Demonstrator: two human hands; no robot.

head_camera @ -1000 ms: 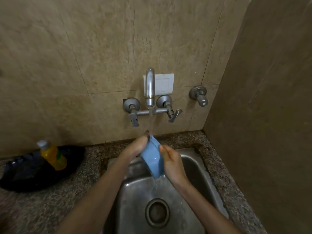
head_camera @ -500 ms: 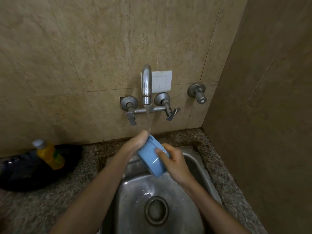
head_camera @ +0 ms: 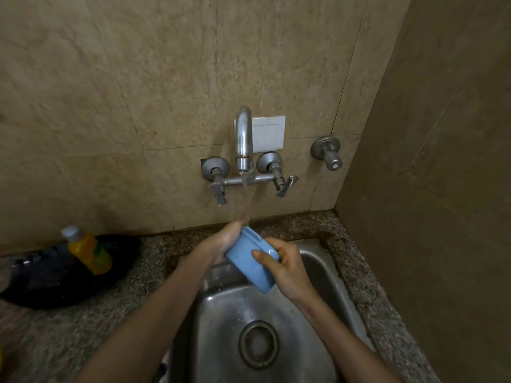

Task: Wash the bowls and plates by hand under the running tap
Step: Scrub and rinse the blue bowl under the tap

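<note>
Fingers (head_camera: 262, 255) of left hand (head_camera: 221, 244) and right hand (head_camera: 287, 269) grasp the bowl (head_camera: 246, 265); it slants, upper end under the tap (head_camera: 244, 139) stream, lower end toward the sink (head_camera: 329, 275).

The sink (head_camera: 326, 250) is set into the right end of the bench (head_camera: 69, 327), with the tap (head_camera: 244, 139) on the wall behind it. The bowl (head_camera: 246, 266) is over the sink's rear edge, between the left grip (head_camera: 221, 241) and the right grip (head_camera: 290, 269). The bottle (head_camera: 88, 250) stands on a tray (head_camera: 55, 286) at the bench's left rear.

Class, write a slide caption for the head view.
Left hand and right hand hold the bowl under the running tap above the sink.
</note>
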